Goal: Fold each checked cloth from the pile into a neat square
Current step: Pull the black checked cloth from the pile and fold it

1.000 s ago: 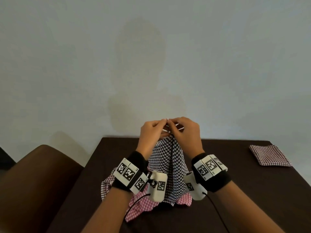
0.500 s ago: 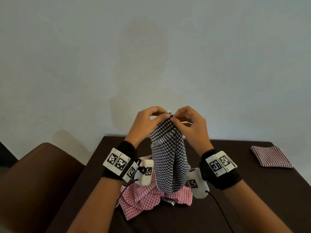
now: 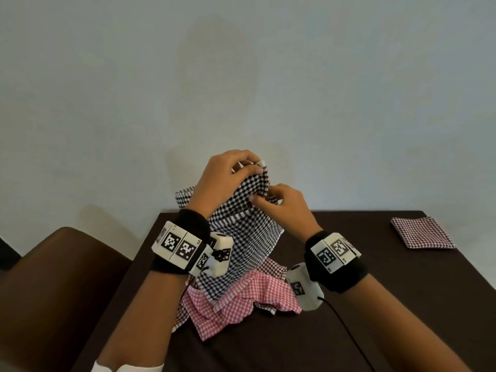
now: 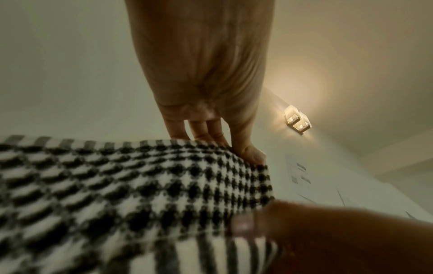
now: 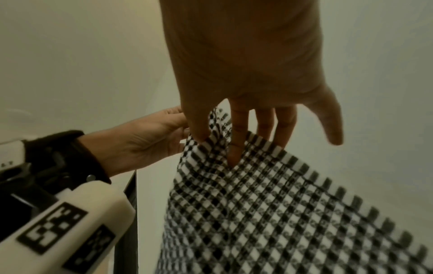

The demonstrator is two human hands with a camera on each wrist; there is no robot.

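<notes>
Head cam, L hand (image 3: 220, 178) + R hand (image 3: 284, 208) pinching b/w cloth (image 3: 247, 237) top, above pile (image 3: 236, 299)

Black-white checked cloth (image 3: 243, 237) (pink-checked pile (image 3: 236, 304)), dark brown table (image 3: 402, 304).

Left hand (image 3: 228, 174) now higher than right hand (image 3: 284, 208), black-checked cloth (image 3: 247, 237) lifted, partly spread.
</notes>
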